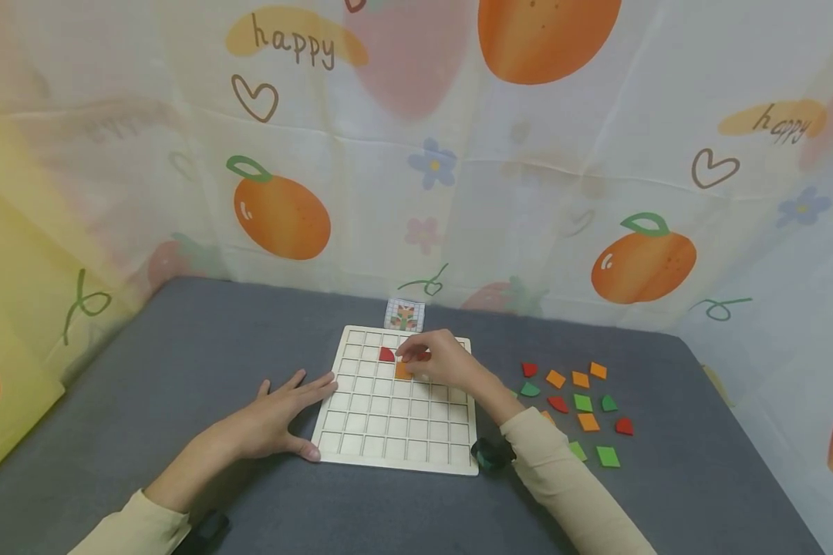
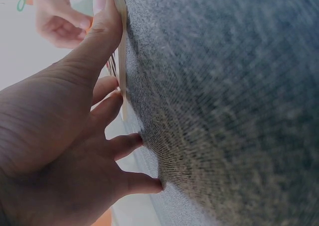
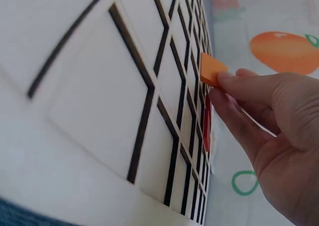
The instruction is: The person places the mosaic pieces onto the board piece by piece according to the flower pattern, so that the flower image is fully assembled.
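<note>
A pale wooden grid board (image 1: 396, 420) lies on the grey table. My left hand (image 1: 297, 408) rests flat against the board's left edge with straight fingers, and its thumb (image 2: 102, 17) lies along the board's rim (image 2: 119, 42). My right hand (image 1: 411, 361) hovers over the board's upper middle and pinches an orange piece (image 1: 404, 371) at its fingertips. In the right wrist view the orange piece (image 3: 212, 69) stands tilted on the board (image 3: 124, 86). A red piece (image 1: 386, 354) sits in a cell just left of it; the red piece (image 3: 207, 131) also shows below the fingers.
Several loose red, orange and green pieces (image 1: 579, 405) lie scattered on the grey table (image 1: 180, 362) to the right of the board. A small pattern card (image 1: 404, 314) stands behind the board. A fruit-print cloth (image 1: 458, 169) walls off the back and sides.
</note>
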The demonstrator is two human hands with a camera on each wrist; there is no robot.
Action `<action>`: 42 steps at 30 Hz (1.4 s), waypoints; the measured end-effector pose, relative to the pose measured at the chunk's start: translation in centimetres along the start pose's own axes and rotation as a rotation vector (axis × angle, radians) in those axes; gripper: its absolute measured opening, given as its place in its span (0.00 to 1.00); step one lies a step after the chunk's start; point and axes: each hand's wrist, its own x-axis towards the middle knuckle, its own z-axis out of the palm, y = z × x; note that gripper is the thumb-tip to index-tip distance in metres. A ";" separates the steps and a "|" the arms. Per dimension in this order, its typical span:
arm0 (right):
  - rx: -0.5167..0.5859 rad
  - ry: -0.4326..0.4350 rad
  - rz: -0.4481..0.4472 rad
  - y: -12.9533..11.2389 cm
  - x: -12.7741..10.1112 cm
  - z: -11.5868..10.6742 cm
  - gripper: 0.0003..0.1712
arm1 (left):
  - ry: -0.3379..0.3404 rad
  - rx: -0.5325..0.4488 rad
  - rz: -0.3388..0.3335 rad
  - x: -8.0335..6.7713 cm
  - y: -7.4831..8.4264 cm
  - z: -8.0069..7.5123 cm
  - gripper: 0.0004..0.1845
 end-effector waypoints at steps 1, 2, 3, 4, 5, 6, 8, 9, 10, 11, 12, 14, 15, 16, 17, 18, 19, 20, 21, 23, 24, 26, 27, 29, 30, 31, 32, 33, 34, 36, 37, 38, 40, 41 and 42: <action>-0.002 -0.001 0.008 0.1 0.0 0.1 0.13 | -0.001 0.000 -0.002 0.0 0.0 0.0 0.58; -0.009 0.000 0.013 0.1 0.1 0.2 0.13 | -0.002 0.001 -0.003 0.0 0.0 0.0 0.58; -0.015 0.003 0.016 0.2 0.1 0.2 0.13 | -0.002 0.002 -0.004 0.0 0.0 0.0 0.58; -0.022 0.006 0.016 0.2 0.1 0.3 0.13 | -0.001 0.003 -0.004 0.0 0.0 0.0 0.58; -0.030 0.009 0.017 0.2 0.1 0.3 0.12 | 0.000 0.003 -0.003 0.1 0.0 0.0 0.58; -0.039 0.012 0.016 0.2 0.1 0.3 0.12 | 0.003 0.004 -0.001 0.1 0.0 0.0 0.58; -0.050 0.016 0.015 0.1 0.1 0.4 0.12 | 0.007 0.004 0.002 0.1 0.0 0.0 0.58; -0.054 0.017 0.017 0.0 0.1 0.4 0.12 | 0.009 0.004 0.003 0.1 0.0 0.0 0.58; -0.058 0.018 0.021 -0.1 0.1 0.4 0.12 | 0.009 0.003 0.004 0.1 0.0 0.1 0.57; -0.062 0.018 0.025 -0.1 0.1 0.4 0.12 | 0.009 0.002 0.004 0.1 0.0 0.1 0.57; -0.062 0.018 0.030 -0.2 0.1 0.4 0.12 | 0.009 0.001 0.005 0.1 -0.1 0.1 0.57; -0.064 0.017 0.041 -0.3 0.1 0.4 0.12 | 0.006 -0.001 0.004 0.1 -0.1 0.1 0.57; -0.063 0.015 0.045 -0.4 0.2 0.4 0.12 | 0.005 -0.001 0.003 0.1 -0.1 0.1 0.57; -0.063 0.013 0.049 -0.4 0.2 0.4 0.12 | 0.004 -0.001 0.002 0.1 0.0 0.1 0.58; -0.063 0.010 0.055 -0.4 0.2 0.4 0.12 | 0.003 -0.003 0.001 0.0 0.0 0.0 0.58; -0.063 0.007 0.060 -0.4 0.2 0.4 0.12 | 0.003 -0.003 0.000 0.0 0.0 0.0 0.58; -0.065 0.005 0.065 -0.4 0.2 0.4 0.12 | 0.003 -0.004 -0.001 0.0 0.0 0.0 0.58; -0.067 0.002 0.070 -0.4 0.2 0.5 0.12 | 0.002 -0.005 -0.002 0.0 0.0 0.0 0.58; -0.067 0.001 0.074 -0.4 0.3 0.5 0.12 | 0.001 -0.004 -0.003 0.0 0.0 0.0 0.58; -0.073 0.001 0.077 -0.3 0.3 0.6 0.12 | 0.002 -0.003 -0.003 0.0 0.0 0.0 0.58; -0.075 0.002 0.079 -0.2 0.3 0.6 0.12 | 0.001 -0.002 -0.004 0.0 0.1 0.0 0.58; -0.077 0.003 0.082 -0.2 0.3 0.7 0.12 | 0.001 -0.002 -0.004 0.0 0.1 0.0 0.58; -0.076 0.004 0.081 -0.1 0.3 0.7 0.12 | 0.001 -0.001 -0.004 0.0 0.1 0.0 0.57; -0.077 0.004 0.082 -0.1 0.3 0.7 0.12 | 0.001 0.001 -0.005 0.0 0.1 0.0 0.57; -0.077 0.005 0.081 -0.1 0.3 0.7 0.12 | 0.001 0.001 -0.005 0.0 0.1 0.0 0.57; -0.078 0.006 0.076 -0.1 0.4 0.7 0.12 | 0.001 0.002 -0.005 0.0 0.1 0.0 0.57; -0.079 0.008 0.069 0.0 0.4 0.8 0.12 | 0.001 0.003 -0.006 0.0 0.1 0.0 0.57; -0.078 0.010 0.062 0.0 0.4 0.8 0.12 | 0.000 0.004 -0.006 0.0 0.1 0.0 0.57; -0.077 0.012 0.055 0.0 0.3 0.8 0.12 | 0.000 0.004 -0.006 0.0 0.1 0.0 0.57; -0.077 0.017 0.040 0.1 0.3 0.8 0.11 | -0.002 0.002 -0.007 0.0 0.1 0.0 0.57; -0.078 0.019 0.036 0.1 0.3 0.9 0.11 | -0.004 0.001 -0.007 0.0 0.1 0.0 0.57; -0.078 0.020 0.034 0.1 0.2 0.9 0.11 | -0.005 -0.001 -0.008 0.0 0.1 0.0 0.57; -0.083 0.024 0.032 0.2 0.1 0.9 0.11 | -0.007 -0.005 -0.010 0.1 0.1 0.0 0.57; -0.087 0.028 0.033 0.2 0.0 0.9 0.11 | -0.007 -0.006 -0.011 0.1 0.1 0.0 0.57; -0.085 0.032 0.033 0.2 -0.1 0.8 0.11 | -0.007 -0.006 -0.011 0.1 0.1 0.0 0.57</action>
